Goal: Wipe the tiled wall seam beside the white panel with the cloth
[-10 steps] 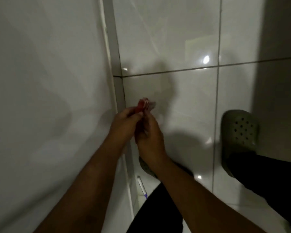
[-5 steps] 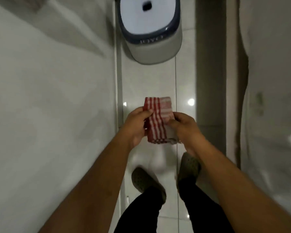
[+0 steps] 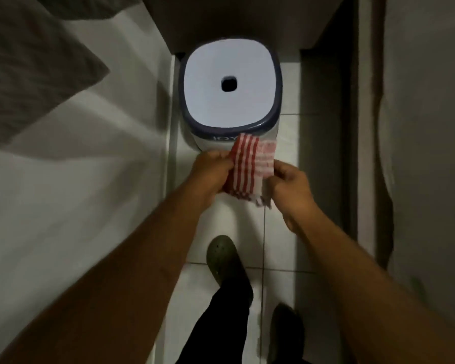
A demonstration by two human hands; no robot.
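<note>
A folded cloth (image 3: 250, 169) with red and white stripes is held in front of me, over the floor. My left hand (image 3: 212, 172) grips its left edge and my right hand (image 3: 290, 183) pinches its right edge. The white panel (image 3: 71, 185) fills the left side of the view. Its seam (image 3: 170, 164) with the tiled floor runs just left of my left hand. The cloth is not touching the panel or the seam.
A white plastic stool (image 3: 231, 85) with a dark blue rim and a centre hole stands on the floor tiles (image 3: 281, 243) just beyond the cloth. My feet in dark green clogs (image 3: 222, 254) stand below. A dark strip and a pale wall (image 3: 426, 153) close off the right.
The view has swung from close tiles to looking down the floor, and the stool has come fully into sight. The cloth, bunched between my hands before, now lies spread between them.
</note>
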